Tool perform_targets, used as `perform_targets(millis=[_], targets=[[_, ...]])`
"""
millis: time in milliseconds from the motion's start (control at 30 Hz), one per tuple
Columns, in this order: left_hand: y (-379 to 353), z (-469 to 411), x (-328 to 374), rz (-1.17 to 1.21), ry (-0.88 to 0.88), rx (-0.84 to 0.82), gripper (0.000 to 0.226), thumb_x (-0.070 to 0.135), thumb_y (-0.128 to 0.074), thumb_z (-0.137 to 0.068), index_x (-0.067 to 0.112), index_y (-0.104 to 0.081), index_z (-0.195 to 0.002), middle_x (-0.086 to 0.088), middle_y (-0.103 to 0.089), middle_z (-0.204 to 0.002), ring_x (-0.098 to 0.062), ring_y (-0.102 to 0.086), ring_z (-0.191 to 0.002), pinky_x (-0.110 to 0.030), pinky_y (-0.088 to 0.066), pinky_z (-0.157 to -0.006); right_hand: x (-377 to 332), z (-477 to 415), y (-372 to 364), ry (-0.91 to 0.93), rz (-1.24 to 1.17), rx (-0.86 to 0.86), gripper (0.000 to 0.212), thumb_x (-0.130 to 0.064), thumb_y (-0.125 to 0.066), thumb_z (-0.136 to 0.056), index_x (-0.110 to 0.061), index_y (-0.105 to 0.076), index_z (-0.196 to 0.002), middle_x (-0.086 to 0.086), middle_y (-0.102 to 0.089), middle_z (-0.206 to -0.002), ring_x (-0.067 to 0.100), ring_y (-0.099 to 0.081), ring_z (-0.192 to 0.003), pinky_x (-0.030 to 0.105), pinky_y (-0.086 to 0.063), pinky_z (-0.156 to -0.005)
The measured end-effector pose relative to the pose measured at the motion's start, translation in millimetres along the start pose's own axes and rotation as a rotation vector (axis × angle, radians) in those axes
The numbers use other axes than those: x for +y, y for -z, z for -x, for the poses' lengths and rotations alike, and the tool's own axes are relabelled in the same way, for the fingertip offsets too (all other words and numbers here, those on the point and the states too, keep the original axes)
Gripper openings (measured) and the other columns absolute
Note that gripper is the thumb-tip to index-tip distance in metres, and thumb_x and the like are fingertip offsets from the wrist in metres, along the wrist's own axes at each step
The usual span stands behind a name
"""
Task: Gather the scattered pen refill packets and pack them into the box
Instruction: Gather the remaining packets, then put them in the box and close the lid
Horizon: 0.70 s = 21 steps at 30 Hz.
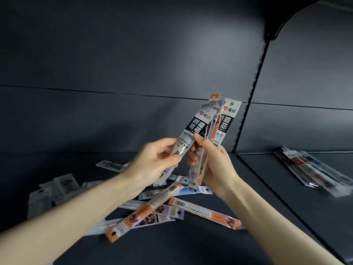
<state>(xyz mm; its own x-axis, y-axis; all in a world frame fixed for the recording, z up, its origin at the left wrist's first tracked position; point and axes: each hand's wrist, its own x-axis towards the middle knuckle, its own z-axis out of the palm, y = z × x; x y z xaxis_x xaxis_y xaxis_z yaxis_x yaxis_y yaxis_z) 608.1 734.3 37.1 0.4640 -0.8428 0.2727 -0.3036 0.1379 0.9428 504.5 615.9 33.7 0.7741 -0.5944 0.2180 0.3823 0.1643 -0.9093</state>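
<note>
Two bare hands are seen raised above a dark shelf [172, 245]. The right hand [214, 169] is closed around a fanned bundle of packets [215, 119], held upright; at least four packets can be counted in it, though the exact number cannot be told because they overlap. The frontmost packet of the bundle, white with black lettering [226, 121], stands above the right fingertips, with an orange-topped one just behind it.

The left hand [152, 165] is curled around a single clear packet with a black label [194, 129], which is pinched between thumb and fingers and tilted so that its upper end leans against the bundle. The right thumb is laid across this packet as well, so the two hands nearly touch.

Below both hands, a loose pile of packets [162, 205] is spread on the shelf: three orange-edged ones can be counted, crossed over several lilac and pale blue ones. Left of the left forearm, roughly four blurred grey-white packets [57, 188] are lying flat. Well apart to the right of the right hand, beyond a shelf divider [248, 115], a separate stack of packets [313, 169] is resting; its count cannot be told.

No box is shown in the view.
</note>
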Motion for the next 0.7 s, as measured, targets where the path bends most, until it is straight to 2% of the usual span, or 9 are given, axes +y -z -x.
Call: perform_targets(millis=[67, 133, 200, 300, 400, 500, 600, 700], targets=[[-18, 10, 4, 0.024, 0.044, 0.102, 0.022, 0.004, -0.071, -0.079, 0.014, -0.066, -0.098, -0.004, -0.073, -0.086, -0.014, -0.068, -0.078, -0.021, -0.053, -0.071, -10, 16, 14, -0.006, 0.008, -0.005, 0.02, -0.022, -0.06, -0.09, -0.013, -0.056, -0.072, 0.0, -0.049, -0.06, 0.012, -0.043, -0.051, 0.024, -0.039, -0.054], [-43, 21, 8, 0.066, 0.08, 0.181, 0.023, 0.006, -0.077, -0.073, 0.006, -0.064, -0.092, -0.005, -0.075, -0.08, -0.015, -0.069, -0.073, -0.026, -0.052, -0.069, -17, 34, 28, -0.021, 0.074, -0.043, 0.02, -0.027, -0.064, -0.085, -0.013, -0.057, -0.073, 0.001, -0.049, -0.058, 0.012, -0.044, -0.051, 0.024, -0.041, -0.055], [-73, 32, 13, 0.1, 0.089, 0.225, 0.023, 0.007, -0.079, -0.071, 0.005, -0.063, -0.088, -0.006, -0.075, -0.078, -0.017, -0.071, -0.072, -0.028, -0.053, -0.069, -19, 50, 42, -0.056, 0.097, -0.084, 0.019, -0.026, -0.069, -0.08, -0.011, -0.06, -0.076, 0.003, -0.056, -0.061, 0.016, -0.052, -0.056, 0.029, -0.046, -0.062], [-111, 50, 14, 0.13, 0.102, 0.257, 0.019, 0.009, -0.077, -0.073, 0.008, -0.067, -0.089, -0.008, -0.076, -0.082, -0.022, -0.072, -0.079, -0.03, -0.056, -0.074, -22, 71, 63, -0.102, 0.03, -0.074, 0.017, -0.022, -0.07, -0.082, -0.009, -0.063, -0.09, 0.009, -0.067, -0.078, 0.029, -0.065, -0.077, 0.044, -0.054, -0.076], [-133, 66, 12, 0.157, 0.097, 0.288, 0.017, -0.002, -0.073, -0.076, 0.009, -0.07, -0.089, -0.009, -0.075, -0.086, -0.02, -0.07, -0.078, -0.026, -0.054, -0.064, -29, 85, 81, -0.135, 0.005, -0.031, 0.015, -0.025, -0.067, -0.086, -0.013, -0.06, -0.092, 0.002, -0.063, -0.073, 0.025, -0.066, -0.076, 0.049, -0.057, -0.073], [-147, 75, 11, 0.16, 0.083, 0.352, 0.018, -0.01, -0.071, -0.074, 0.003, -0.067, -0.084, -0.013, -0.073, -0.08, -0.02, -0.069, -0.069, -0.024, -0.055, -0.061, -30, 97, 89, -0.18, 0.053, -0.107, 0.011, -0.02, -0.069, -0.085, -0.014, -0.06, -0.083, -0.001, -0.062, -0.066, 0.021, -0.064, -0.068, 0.049, -0.056, -0.071], [-156, 80, 10, 0.071, 0.043, 0.366, 0.019, -0.011, -0.073, -0.072, 0.0, -0.064, -0.085, -0.013, -0.071, -0.08, -0.013, -0.068, -0.068, -0.018, -0.055, -0.064, -33, 104, 94, -0.204, 0.038, -0.16, 0.005, -0.009, -0.06, -0.089, -0.008, -0.061, -0.085, 0.005, -0.068, -0.074, 0.019, -0.066, -0.065, 0.037, -0.056, -0.059], [-145, 83, 2, -0.16, 0.019, 0.352, 0.019, -0.003, -0.074, -0.074, 0.013, -0.065, -0.08, -0.001, -0.069, -0.081, -0.003, -0.065, -0.071, -0.014, -0.05, -0.069, -38, 98, 104, -0.141, 0.06, -0.118, 0.008, -0.009, -0.055, -0.092, -0.004, -0.061, -0.094, 0.011, -0.071, -0.078, 0.02, -0.066, -0.065, 0.039, -0.058, -0.066]])
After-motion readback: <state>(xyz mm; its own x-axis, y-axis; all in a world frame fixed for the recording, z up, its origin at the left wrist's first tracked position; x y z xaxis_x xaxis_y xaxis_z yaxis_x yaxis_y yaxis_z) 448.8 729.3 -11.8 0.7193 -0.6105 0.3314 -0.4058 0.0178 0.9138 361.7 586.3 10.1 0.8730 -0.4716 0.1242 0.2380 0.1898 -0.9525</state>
